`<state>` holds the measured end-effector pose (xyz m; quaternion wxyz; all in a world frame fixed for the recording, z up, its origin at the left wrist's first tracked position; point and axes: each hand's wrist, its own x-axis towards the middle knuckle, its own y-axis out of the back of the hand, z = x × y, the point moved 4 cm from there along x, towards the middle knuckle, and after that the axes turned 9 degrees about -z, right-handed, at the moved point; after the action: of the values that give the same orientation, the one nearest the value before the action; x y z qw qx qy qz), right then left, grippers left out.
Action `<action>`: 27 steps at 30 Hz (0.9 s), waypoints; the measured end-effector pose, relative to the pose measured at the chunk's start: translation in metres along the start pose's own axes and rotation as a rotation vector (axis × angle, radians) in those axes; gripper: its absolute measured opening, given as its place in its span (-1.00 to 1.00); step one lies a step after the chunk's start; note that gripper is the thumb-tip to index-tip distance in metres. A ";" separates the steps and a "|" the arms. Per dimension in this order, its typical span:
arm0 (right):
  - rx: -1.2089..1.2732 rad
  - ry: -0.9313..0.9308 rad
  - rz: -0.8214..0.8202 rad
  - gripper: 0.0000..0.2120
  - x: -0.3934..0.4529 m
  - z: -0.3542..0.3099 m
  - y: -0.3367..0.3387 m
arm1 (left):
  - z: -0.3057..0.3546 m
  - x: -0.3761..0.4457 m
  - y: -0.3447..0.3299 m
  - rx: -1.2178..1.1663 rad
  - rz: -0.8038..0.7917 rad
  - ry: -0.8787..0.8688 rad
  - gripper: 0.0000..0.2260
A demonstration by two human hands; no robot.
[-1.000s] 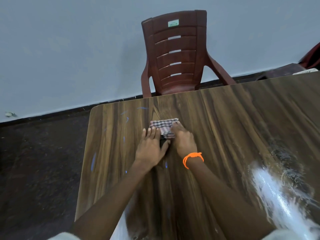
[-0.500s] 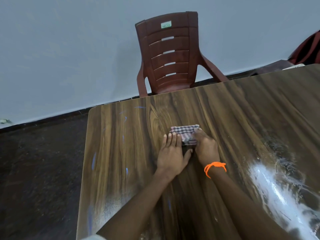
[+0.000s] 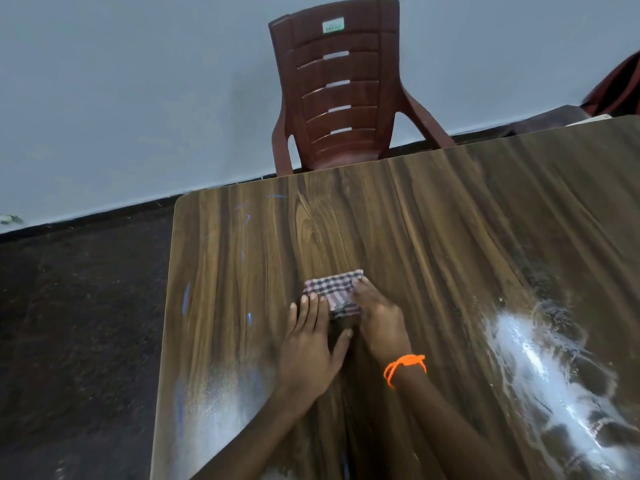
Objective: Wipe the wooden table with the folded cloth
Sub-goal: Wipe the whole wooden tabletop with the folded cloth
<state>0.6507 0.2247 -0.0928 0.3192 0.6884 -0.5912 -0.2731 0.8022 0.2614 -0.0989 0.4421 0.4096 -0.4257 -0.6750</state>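
Note:
A small folded checked cloth (image 3: 330,289) lies on the wooden table (image 3: 450,237), in the left half of the top. My left hand (image 3: 310,344) lies flat with straight fingers, its fingertips on the cloth's near left edge. My right hand (image 3: 379,320), with an orange thread at the wrist, presses down on the right part of the cloth and covers it. Both hands sit side by side, thumbs nearly touching. The cloth's near part is hidden under the hands.
A shiny wet streak (image 3: 540,368) runs down the table's right side, with a duller smear (image 3: 221,393) near the left edge. Blue marks (image 3: 186,299) dot the left part. A dark red plastic chair (image 3: 339,98) stands behind the far edge, another (image 3: 616,88) at far right.
Both hands and the cloth slid right across the table, then came back left and nearer to me. The camera tilted slightly.

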 end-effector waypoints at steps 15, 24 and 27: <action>0.011 -0.140 0.151 -0.63 0.008 0.022 0.023 | 0.032 0.047 0.007 0.102 -0.071 -0.022 -0.31; 0.029 -0.059 0.040 -0.58 -0.048 -0.007 -0.007 | 0.018 -0.042 -0.007 0.006 -0.085 0.028 -0.36; 0.032 -0.091 0.061 -0.60 -0.088 0.004 -0.002 | 0.035 -0.068 -0.019 0.011 -0.045 -0.007 -0.38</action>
<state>0.6356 0.3114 -0.0975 0.2892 0.6619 -0.6303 -0.2846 0.7837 0.3374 -0.0941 0.4231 0.4192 -0.4216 -0.6837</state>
